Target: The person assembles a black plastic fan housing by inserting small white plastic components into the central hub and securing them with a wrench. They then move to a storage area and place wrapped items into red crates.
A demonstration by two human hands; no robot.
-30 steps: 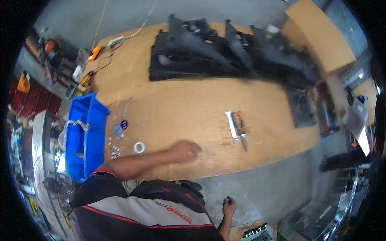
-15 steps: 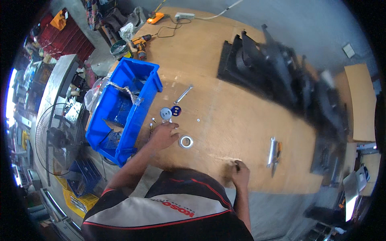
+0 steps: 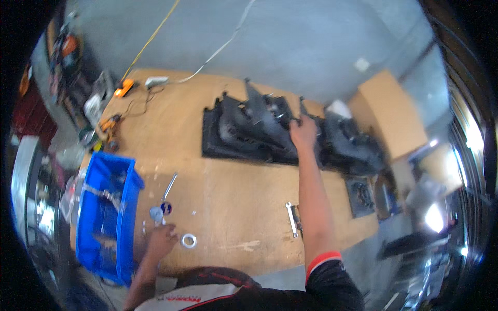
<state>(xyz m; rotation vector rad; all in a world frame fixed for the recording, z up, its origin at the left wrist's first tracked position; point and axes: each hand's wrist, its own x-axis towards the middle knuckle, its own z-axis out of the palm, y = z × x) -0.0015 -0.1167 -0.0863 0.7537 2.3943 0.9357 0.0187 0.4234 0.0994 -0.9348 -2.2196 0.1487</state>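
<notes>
My right hand [image 3: 304, 132] is stretched out to the back of the bench, over a row of black moulded parts [image 3: 249, 116]. Blur and the dark parts hide its fingertips, so I cannot tell whether it grips one. My left hand [image 3: 163, 241] rests low on the bench top, fingers extended, beside a round grey disc [image 3: 156, 213] and a dark blue disc [image 3: 166, 208]. A silver ring [image 3: 189, 240] lies just right of that hand. Small white pieces lie close to its fingers.
At the left stands a blue plastic bin [image 3: 124, 236]. A spanner [image 3: 169, 186] lies beyond the discs; another spanner [image 3: 291, 220] lies beside my right forearm. A cordless drill [image 3: 110, 129], a power strip [image 3: 156, 81] and cables sit at the back left. Cardboard [image 3: 389, 114] leans at the back right.
My right hand has gone from the bench's near edge to the black parts at the back. My left hand stays beside the discs. The view has swung up and to the right.
</notes>
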